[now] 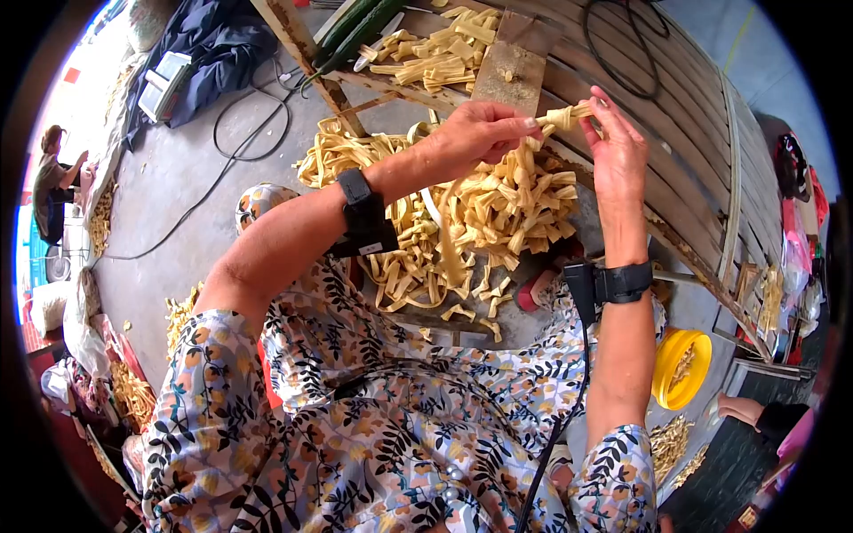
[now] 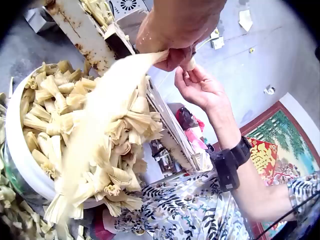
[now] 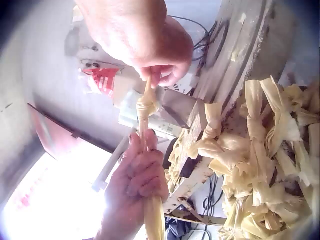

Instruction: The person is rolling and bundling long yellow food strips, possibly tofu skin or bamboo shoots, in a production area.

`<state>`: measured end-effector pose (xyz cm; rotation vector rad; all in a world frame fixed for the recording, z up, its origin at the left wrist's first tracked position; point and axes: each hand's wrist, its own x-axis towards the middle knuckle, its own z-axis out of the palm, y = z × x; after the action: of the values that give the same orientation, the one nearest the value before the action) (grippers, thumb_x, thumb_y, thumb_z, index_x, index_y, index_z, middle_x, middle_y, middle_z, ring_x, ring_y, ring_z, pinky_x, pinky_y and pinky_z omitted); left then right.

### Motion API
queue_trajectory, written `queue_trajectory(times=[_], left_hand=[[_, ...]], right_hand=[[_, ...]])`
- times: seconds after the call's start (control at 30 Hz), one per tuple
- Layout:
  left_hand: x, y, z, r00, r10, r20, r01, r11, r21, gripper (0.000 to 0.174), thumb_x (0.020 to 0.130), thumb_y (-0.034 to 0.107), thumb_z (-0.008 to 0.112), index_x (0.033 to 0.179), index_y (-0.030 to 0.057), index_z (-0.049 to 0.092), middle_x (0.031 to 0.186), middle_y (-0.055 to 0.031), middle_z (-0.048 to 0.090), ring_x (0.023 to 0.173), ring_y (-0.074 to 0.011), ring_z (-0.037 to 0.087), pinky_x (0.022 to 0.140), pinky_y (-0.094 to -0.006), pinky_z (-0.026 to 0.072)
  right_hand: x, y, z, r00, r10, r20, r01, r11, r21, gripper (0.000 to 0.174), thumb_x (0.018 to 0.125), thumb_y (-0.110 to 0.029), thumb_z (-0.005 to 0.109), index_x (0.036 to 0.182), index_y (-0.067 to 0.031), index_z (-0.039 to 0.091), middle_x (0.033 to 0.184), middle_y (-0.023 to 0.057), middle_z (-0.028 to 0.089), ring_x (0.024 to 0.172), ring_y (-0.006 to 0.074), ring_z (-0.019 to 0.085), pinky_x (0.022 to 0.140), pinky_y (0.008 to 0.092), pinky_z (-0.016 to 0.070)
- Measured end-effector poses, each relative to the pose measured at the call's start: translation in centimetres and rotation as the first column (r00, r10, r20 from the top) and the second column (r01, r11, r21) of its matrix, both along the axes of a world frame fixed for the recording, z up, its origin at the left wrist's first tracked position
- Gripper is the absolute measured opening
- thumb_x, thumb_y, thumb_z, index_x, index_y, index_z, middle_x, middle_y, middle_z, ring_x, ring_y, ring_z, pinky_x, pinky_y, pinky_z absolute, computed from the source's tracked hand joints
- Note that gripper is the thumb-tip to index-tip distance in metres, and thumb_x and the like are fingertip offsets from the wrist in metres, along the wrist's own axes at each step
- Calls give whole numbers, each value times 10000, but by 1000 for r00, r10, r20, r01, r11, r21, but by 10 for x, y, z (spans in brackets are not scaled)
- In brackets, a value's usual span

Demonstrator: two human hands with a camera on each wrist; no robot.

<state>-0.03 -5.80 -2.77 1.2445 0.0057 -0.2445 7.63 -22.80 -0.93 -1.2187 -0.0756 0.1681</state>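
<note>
My left hand [image 1: 493, 131] grips a pale yellow flat strip [image 3: 154, 215], which looks like tofu skin; its long tail hangs below the fist. Just beyond that hand sits a knot [image 3: 146, 107] tied in the strip. The short end past the knot is pinched by the thumb and fingers of my right hand [image 1: 617, 147], so the piece is stretched between both hands. Under them, many similar knots [image 1: 511, 209] are heaped in a round tub with a white rim [image 2: 12, 135]. In the left wrist view the hanging tail [image 2: 110, 85] passes in front of the heap.
A slatted wooden table [image 1: 657, 151] with a rusty frame stands ahead, carrying more yellow pieces [image 1: 444, 53], a board [image 1: 511, 75] and dark green cucumber-like vegetables [image 1: 355, 35]. A yellow bucket [image 1: 682, 369] stands at the right. Black cable [image 1: 235, 158] lies on the floor. Another person [image 1: 55, 182] sits far left.
</note>
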Motion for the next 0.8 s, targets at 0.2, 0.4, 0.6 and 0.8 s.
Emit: queue_trajectory(times=[0.2, 0.4, 0.6, 0.8], left_hand=[[-1, 17, -13, 981, -189, -55, 179, 973, -144, 297, 918, 257, 430, 903, 8, 591, 558, 74, 325, 482, -29, 260, 432, -172, 217], [-1, 16, -13, 981, -194, -19, 193, 980, -52, 284, 918, 253, 428, 889, 18, 585, 565, 74, 347, 495, -28, 280, 448, -168, 230], [0, 22, -9, 972, -234, -25, 232, 971, -65, 271, 914, 257, 438, 858, 25, 565, 561, 75, 354, 492, -28, 284, 443, -172, 232], [3, 31, -16, 970, -232, -71, 227, 971, -69, 265, 910, 254, 447, 873, 20, 564, 563, 68, 369, 492, -24, 303, 438, -165, 242]], right_hand=[[-6, -2, 5, 957, 288, -39, -291, 941, -176, 238, 779, -184, 646, 935, -7, 615, 926, 40, 596, 828, 85, 555, 691, 214, 494], [-14, 7, -4, 907, 422, -23, -411, 869, -275, 195, 775, -151, 638, 911, -13, 614, 731, -3, 595, 580, 37, 541, 539, 151, 472], [-11, 2, -4, 935, 354, -22, -348, 904, -249, 187, 774, -138, 641, 905, -7, 614, 747, 3, 603, 592, 49, 551, 541, 152, 471], [-9, 5, -3, 898, 431, -81, -439, 890, -125, 290, 839, -277, 569, 924, -1, 603, 880, 44, 605, 652, 94, 600, 550, 162, 488]])
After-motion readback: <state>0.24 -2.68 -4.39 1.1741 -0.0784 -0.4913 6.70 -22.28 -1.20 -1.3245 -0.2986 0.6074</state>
